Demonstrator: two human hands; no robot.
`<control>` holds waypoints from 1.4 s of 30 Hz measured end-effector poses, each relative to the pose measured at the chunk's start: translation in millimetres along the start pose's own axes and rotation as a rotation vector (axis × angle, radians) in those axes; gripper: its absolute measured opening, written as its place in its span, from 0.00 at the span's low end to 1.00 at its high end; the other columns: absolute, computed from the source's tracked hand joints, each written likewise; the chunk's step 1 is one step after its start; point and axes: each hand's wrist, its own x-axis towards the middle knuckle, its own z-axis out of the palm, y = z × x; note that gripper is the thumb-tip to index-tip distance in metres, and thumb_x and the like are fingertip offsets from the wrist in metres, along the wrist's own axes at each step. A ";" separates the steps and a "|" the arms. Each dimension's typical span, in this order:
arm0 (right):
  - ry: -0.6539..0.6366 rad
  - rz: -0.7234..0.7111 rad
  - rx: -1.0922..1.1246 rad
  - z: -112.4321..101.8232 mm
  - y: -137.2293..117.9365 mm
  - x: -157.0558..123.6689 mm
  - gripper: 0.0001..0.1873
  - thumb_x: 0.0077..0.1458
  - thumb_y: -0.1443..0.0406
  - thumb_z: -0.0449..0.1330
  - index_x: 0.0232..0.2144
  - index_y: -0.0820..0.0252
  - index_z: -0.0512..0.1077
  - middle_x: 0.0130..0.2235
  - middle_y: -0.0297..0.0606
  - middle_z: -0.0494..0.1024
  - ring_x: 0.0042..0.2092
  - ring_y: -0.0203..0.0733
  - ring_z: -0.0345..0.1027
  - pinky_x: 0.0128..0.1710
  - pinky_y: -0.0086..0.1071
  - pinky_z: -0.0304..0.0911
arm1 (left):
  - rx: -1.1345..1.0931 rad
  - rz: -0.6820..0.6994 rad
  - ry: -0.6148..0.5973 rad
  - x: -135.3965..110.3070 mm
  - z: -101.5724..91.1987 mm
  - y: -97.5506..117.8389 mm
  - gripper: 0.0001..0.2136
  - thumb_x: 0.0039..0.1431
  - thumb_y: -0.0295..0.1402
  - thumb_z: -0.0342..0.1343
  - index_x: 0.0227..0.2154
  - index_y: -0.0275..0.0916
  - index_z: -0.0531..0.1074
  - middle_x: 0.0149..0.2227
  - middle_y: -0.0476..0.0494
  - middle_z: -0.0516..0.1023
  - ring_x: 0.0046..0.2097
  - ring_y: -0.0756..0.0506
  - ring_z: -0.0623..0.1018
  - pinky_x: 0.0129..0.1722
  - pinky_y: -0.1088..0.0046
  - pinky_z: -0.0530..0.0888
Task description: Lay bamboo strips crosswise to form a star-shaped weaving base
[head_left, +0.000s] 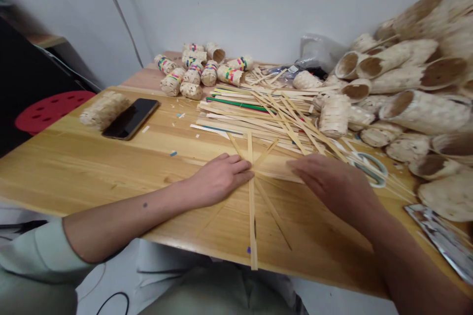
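Note:
My left hand (220, 177) lies flat on the wooden table (92, 157), fingers stretched out, pressing on the crossing point of several thin bamboo strips (252, 211) fanned out in a star. My right hand (334, 184) rests just right of that crossing, fingers extended over a strip that runs toward the strip pile; whether it grips the strip is hidden. One long strip reaches past the table's near edge.
A loose pile of bamboo strips (258, 113), some coloured, lies behind my hands. Small woven baskets (199, 71) cluster at the back; larger woven tubes (414, 88) heap on the right. A black phone (131, 118), scissors (369, 167) and a red stool (50, 110) are nearby.

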 end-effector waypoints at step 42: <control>-0.263 0.406 0.686 14.5 -2.7 14.1 0.18 0.59 0.56 0.50 0.20 0.58 0.63 0.20 0.28 0.63 0.24 0.34 0.56 0.25 0.29 0.51 | -0.227 -0.151 0.699 -9.0 -25.8 -19.2 0.14 0.57 0.20 0.49 0.41 0.40 0.73 0.40 0.41 0.77 0.42 0.46 0.75 0.40 0.66 0.71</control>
